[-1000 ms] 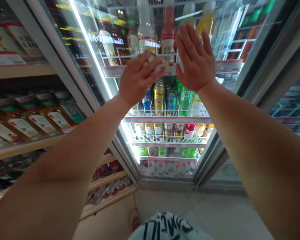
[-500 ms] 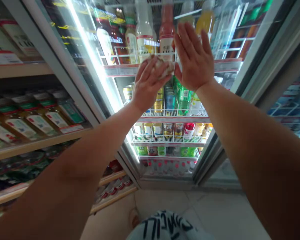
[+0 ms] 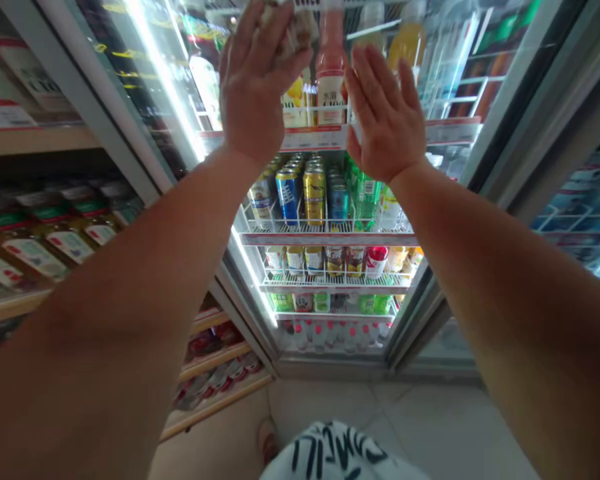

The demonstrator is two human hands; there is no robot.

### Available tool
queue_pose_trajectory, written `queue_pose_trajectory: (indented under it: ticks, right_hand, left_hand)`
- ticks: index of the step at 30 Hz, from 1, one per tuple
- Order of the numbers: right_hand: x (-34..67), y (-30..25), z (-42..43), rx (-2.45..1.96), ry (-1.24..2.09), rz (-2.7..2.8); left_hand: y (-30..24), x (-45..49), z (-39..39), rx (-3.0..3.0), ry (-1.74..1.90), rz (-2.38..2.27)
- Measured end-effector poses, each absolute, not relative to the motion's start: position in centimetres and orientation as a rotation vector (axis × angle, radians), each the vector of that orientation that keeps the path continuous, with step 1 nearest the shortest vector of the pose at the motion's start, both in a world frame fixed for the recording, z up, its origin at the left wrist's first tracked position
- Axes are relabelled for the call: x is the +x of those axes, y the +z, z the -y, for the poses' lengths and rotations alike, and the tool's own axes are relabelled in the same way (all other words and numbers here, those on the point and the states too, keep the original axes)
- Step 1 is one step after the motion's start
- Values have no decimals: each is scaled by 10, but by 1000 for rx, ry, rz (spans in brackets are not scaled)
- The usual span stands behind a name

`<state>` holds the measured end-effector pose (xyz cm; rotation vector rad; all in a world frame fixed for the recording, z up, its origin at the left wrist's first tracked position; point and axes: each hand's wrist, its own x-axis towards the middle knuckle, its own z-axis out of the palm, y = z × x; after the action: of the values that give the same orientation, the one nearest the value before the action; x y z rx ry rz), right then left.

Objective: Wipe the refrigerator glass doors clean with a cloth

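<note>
My left hand [image 3: 254, 93] is high on the cooler's glass door, with its fingers over a crumpled pale cloth [image 3: 299, 32] pressed to the pane. Part of that cloth is hidden under the fingers. To its right, my right hand [image 3: 387, 113] lies flat against the same glass door [image 3: 443, 193], fingers stretched out and holding nothing. Behind the pane, between the two hands, stands a pink drink bottle [image 3: 331, 73]. An orange drink bottle [image 3: 409, 43] shows above my right hand.
Lower cooler shelves hold a gold can [image 3: 314, 193], a blue can [image 3: 287, 195] and green bottles [image 3: 367, 200]. Wooden shelves [image 3: 35, 300] with bottles run along the left. Metal door frames [image 3: 520, 177] stand at the right, above a tiled floor [image 3: 440, 420].
My left hand has moved up and to the left across the glass with the cloth, uncovering the cans below. My right hand has stayed almost in place.
</note>
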<state>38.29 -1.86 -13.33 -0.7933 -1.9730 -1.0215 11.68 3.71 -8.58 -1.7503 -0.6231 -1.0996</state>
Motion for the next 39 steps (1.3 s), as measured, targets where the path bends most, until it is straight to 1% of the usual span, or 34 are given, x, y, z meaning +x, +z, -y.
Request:
queue_pose_trajectory:
  ticks: [2,4,6,8,11,14,16,18,20,22,24,25,27,30,33,36,39]
  right_hand:
    - [382,-133,19,-809,-1007,1984]
    - [381,-132,19,-837,-991,1992]
    - [381,-132,18,-878,-977,1984]
    - [381,-131,18,-892,-951,1973]
    - [381,-132,19,-877,-949,1982]
    - [381,-132,24,-877,-985,1999]
    - [380,-132,26,-887,-978,2004]
    - [380,-131,28,-903,-957,2007]
    - [379,-130,29,-920,-954,2004]
    - [379,-130,29,-932,-967,2001]
    - [380,-130,28,-936,-988,1994]
    - [380,-130,29,-939,-1002,1991]
    - [380,-131,29,-946,-1041,1989]
    - [381,-132,29,-943,-1098,1981]
    - [381,-132,28,-913,-1071,1987]
    - [382,-131,27,-896,-962,2007]
    - [383,-131,27,-889,-949,2010]
  left_hand:
    - [-99,132,-35,-1784,-1103,620]
    - [-125,146,-21,-1900,-1038,607]
    - [-150,153,-2,-2055,-943,611]
    - [-161,147,9,-2227,-824,611]
    - [-139,117,1,-2250,-725,587]
    - [-102,89,-25,-1852,-883,644]
    - [-94,86,-36,-1620,-963,667]
    - [-107,96,-35,-1525,-1030,626]
    - [-134,112,-21,-1576,-1074,552]
    - [-161,124,-4,-1770,-924,604]
    - [-172,124,8,-1910,-745,623]
    - [-170,120,10,-1931,-693,621]
    - [-153,108,5,-1871,-710,606]
    - [-112,96,-20,-1634,-879,625]
    - [-76,104,-49,-1499,-1002,663]
    - [-49,120,-68,-1602,-1010,765]
    - [-37,131,-66,-1755,-970,806]
